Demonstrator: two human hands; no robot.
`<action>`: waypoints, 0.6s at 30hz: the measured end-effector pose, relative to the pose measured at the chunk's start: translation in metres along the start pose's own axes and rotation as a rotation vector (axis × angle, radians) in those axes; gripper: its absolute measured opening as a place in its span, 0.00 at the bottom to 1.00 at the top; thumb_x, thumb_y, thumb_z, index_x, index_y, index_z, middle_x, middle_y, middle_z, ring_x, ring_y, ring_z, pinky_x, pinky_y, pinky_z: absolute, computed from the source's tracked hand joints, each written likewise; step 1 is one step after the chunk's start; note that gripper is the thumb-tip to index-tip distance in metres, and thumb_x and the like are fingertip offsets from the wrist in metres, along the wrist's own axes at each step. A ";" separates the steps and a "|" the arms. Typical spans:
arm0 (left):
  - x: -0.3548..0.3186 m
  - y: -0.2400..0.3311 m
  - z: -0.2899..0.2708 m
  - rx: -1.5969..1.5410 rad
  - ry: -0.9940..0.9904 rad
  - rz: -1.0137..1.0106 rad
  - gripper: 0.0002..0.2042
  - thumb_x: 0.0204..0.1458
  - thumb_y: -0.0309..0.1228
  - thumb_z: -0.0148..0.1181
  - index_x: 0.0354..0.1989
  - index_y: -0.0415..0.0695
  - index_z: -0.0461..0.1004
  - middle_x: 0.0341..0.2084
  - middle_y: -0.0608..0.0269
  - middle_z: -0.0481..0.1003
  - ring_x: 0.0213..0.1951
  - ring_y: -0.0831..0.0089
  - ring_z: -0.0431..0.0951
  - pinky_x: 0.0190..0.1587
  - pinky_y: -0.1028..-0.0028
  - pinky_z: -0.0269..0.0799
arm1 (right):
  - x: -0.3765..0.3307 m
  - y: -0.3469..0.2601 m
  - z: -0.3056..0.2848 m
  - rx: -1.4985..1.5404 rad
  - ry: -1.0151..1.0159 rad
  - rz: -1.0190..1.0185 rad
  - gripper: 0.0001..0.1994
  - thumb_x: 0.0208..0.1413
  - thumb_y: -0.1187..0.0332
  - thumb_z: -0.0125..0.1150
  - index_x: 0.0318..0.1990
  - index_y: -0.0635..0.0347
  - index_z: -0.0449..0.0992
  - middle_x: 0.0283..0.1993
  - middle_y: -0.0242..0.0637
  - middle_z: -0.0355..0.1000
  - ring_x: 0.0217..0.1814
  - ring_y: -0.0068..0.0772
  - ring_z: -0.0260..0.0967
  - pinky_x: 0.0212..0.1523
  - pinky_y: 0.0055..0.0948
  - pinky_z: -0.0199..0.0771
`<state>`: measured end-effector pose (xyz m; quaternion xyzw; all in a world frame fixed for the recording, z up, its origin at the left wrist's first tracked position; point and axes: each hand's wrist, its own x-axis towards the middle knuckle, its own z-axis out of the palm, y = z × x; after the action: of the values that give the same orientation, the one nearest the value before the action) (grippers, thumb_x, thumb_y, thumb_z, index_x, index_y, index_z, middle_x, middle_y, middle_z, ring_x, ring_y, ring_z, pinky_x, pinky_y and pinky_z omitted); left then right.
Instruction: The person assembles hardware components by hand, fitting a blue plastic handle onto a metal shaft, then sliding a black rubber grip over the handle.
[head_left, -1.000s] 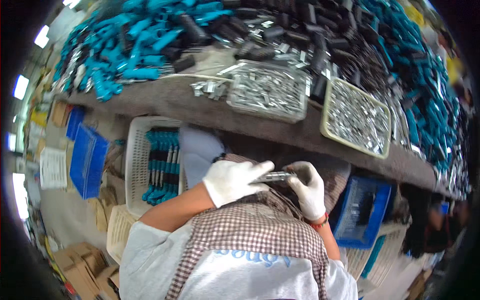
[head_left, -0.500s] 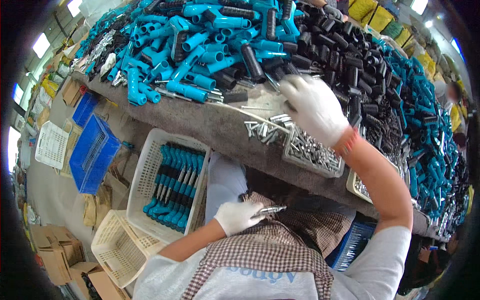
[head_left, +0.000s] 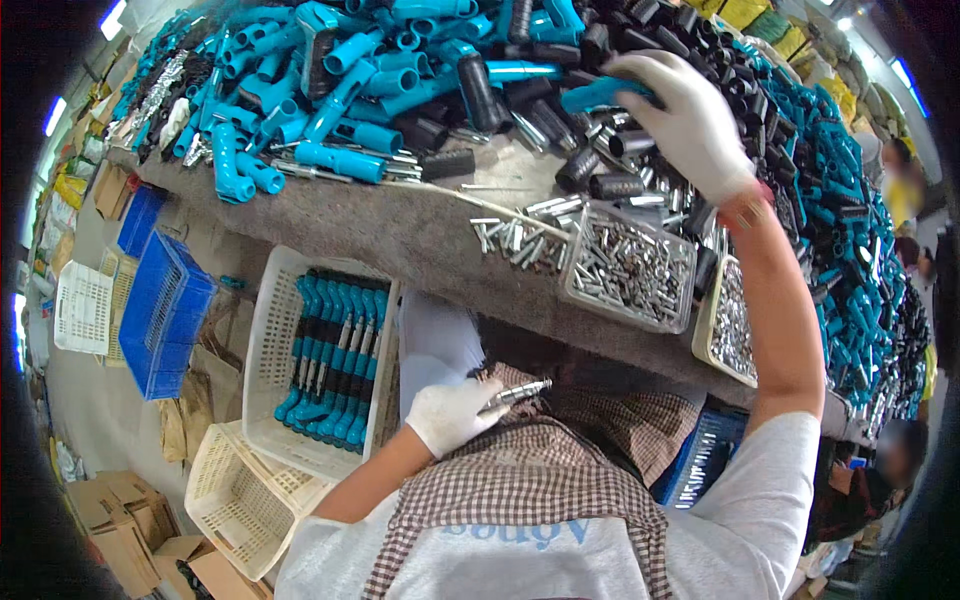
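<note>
My left hand (head_left: 450,415), in a white glove, is closed over my lap on a short silver metal rod-like part (head_left: 522,391) whose end sticks out past the fingers. My right hand (head_left: 690,115), gloved too, is raised over the far side of the bench, its fingers round a teal plastic part (head_left: 598,95). Beneath it lie loose black sleeves (head_left: 615,186) and metal pieces. Left of it spreads a heap of teal plastic tubes and handles (head_left: 345,160). Between me and that hand stands a clear tray (head_left: 680,318) full of small metal pins.
Left of my legs a white crate (head_left: 256,375) holds rows of teal-and-black assembled handles. Further left are a blue crate (head_left: 165,320), a cream basket (head_left: 215,500) and cardboard boxes (head_left: 115,510). A second pin tray (head_left: 708,345) sits under my right forearm. Other people are at the far right.
My right hand has moved away and to the right, and a teal part now shows in its fingers. My left hand keeps the metal part, having shifted slightly left.
</note>
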<state>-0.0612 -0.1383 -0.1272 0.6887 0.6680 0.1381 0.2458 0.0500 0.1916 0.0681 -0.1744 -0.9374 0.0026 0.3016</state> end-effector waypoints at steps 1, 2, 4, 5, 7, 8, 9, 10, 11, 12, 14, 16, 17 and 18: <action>0.001 0.001 0.001 -0.027 0.020 0.005 0.13 0.55 0.45 0.54 0.37 0.50 0.70 0.22 0.59 0.74 0.26 0.59 0.78 0.26 0.61 0.72 | -0.019 -0.020 -0.026 0.038 -0.004 0.054 0.16 0.51 0.71 0.60 0.49 0.55 0.75 0.43 0.46 0.73 0.47 0.48 0.72 0.48 0.36 0.72; 0.002 0.002 0.001 -0.048 0.041 0.002 0.12 0.56 0.46 0.53 0.36 0.50 0.70 0.23 0.58 0.75 0.27 0.58 0.78 0.27 0.60 0.73 | -0.042 -0.040 -0.047 0.084 -0.003 0.106 0.17 0.49 0.73 0.61 0.50 0.57 0.75 0.44 0.45 0.73 0.47 0.45 0.72 0.48 0.33 0.71; 0.007 0.006 -0.001 -0.013 -0.043 -0.018 0.13 0.57 0.47 0.51 0.38 0.51 0.70 0.26 0.57 0.75 0.28 0.57 0.78 0.29 0.59 0.74 | -0.098 -0.065 -0.075 0.340 -0.027 0.231 0.22 0.45 0.74 0.64 0.51 0.60 0.74 0.43 0.42 0.75 0.45 0.41 0.74 0.47 0.29 0.72; 0.010 0.009 -0.002 0.003 -0.051 -0.010 0.13 0.57 0.47 0.51 0.38 0.51 0.70 0.26 0.57 0.75 0.29 0.57 0.78 0.29 0.59 0.74 | -0.123 -0.083 -0.092 0.302 -0.222 0.301 0.24 0.43 0.75 0.65 0.52 0.62 0.72 0.46 0.43 0.74 0.47 0.36 0.74 0.48 0.28 0.72; 0.016 0.019 -0.006 0.021 -0.111 -0.022 0.13 0.56 0.46 0.51 0.38 0.51 0.70 0.28 0.58 0.75 0.30 0.56 0.79 0.30 0.59 0.75 | -0.170 -0.108 -0.103 0.404 -0.525 0.470 0.29 0.40 0.75 0.66 0.55 0.62 0.69 0.48 0.43 0.74 0.47 0.31 0.74 0.49 0.27 0.72; 0.019 0.026 -0.009 0.003 -0.093 -0.001 0.13 0.55 0.46 0.53 0.38 0.50 0.70 0.30 0.57 0.75 0.30 0.57 0.79 0.30 0.60 0.75 | -0.196 -0.114 -0.092 0.537 -0.626 0.583 0.31 0.39 0.74 0.67 0.57 0.61 0.68 0.48 0.42 0.74 0.45 0.31 0.75 0.48 0.26 0.72; 0.026 0.023 -0.004 -0.022 -0.034 0.054 0.13 0.55 0.45 0.54 0.38 0.49 0.70 0.30 0.57 0.75 0.30 0.56 0.79 0.30 0.60 0.75 | -0.220 -0.116 -0.075 0.593 -0.671 0.674 0.31 0.40 0.74 0.67 0.57 0.61 0.67 0.47 0.41 0.75 0.44 0.30 0.75 0.47 0.26 0.73; 0.026 0.027 -0.002 -0.030 0.033 0.090 0.13 0.55 0.45 0.55 0.38 0.49 0.70 0.31 0.57 0.75 0.30 0.56 0.79 0.30 0.60 0.75 | -0.248 -0.120 -0.061 0.666 -0.705 0.746 0.32 0.40 0.74 0.67 0.58 0.62 0.67 0.46 0.40 0.75 0.43 0.29 0.75 0.47 0.26 0.73; 0.028 0.035 -0.008 -0.019 0.017 0.100 0.13 0.54 0.45 0.56 0.38 0.49 0.70 0.30 0.57 0.75 0.29 0.55 0.78 0.29 0.60 0.75 | -0.270 -0.125 -0.049 0.712 -0.671 0.829 0.31 0.41 0.73 0.68 0.58 0.63 0.66 0.45 0.39 0.75 0.43 0.27 0.74 0.47 0.27 0.73; 0.029 0.038 -0.008 -0.006 0.023 0.095 0.13 0.54 0.45 0.57 0.39 0.49 0.70 0.30 0.56 0.75 0.28 0.54 0.78 0.29 0.59 0.74 | -0.291 -0.130 -0.036 0.766 -0.634 0.902 0.31 0.43 0.73 0.68 0.58 0.64 0.66 0.44 0.38 0.76 0.43 0.26 0.73 0.47 0.27 0.73; 0.033 0.045 -0.010 0.040 0.039 0.109 0.13 0.52 0.43 0.59 0.39 0.48 0.71 0.27 0.57 0.75 0.27 0.56 0.78 0.28 0.61 0.73 | -0.328 -0.143 -0.010 1.020 -0.463 1.067 0.29 0.46 0.71 0.68 0.57 0.65 0.66 0.41 0.37 0.76 0.44 0.23 0.72 0.47 0.27 0.72; 0.037 0.051 -0.011 0.037 -0.002 0.105 0.14 0.52 0.44 0.60 0.39 0.48 0.71 0.27 0.58 0.76 0.28 0.56 0.78 0.28 0.61 0.73 | -0.356 -0.159 0.010 1.218 -0.464 1.156 0.26 0.50 0.68 0.68 0.56 0.65 0.67 0.44 0.39 0.75 0.46 0.24 0.71 0.50 0.28 0.71; 0.039 0.053 -0.009 0.059 0.016 0.121 0.14 0.52 0.44 0.60 0.39 0.48 0.71 0.27 0.58 0.76 0.28 0.56 0.78 0.28 0.61 0.73 | -0.371 -0.168 0.025 1.209 -0.458 1.162 0.26 0.49 0.64 0.69 0.55 0.64 0.68 0.42 0.37 0.75 0.44 0.26 0.72 0.49 0.28 0.71; 0.041 0.055 -0.009 0.073 0.038 0.139 0.14 0.51 0.44 0.60 0.39 0.48 0.71 0.27 0.58 0.76 0.28 0.56 0.78 0.28 0.61 0.73 | -0.381 -0.174 0.035 1.192 -0.454 1.171 0.26 0.49 0.60 0.69 0.53 0.63 0.69 0.40 0.36 0.75 0.42 0.27 0.72 0.48 0.27 0.72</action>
<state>-0.0165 -0.0953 -0.0967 0.7392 0.6276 0.1437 0.1975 0.2623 -0.0937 -0.1563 -0.4371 -0.5767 0.6832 0.0982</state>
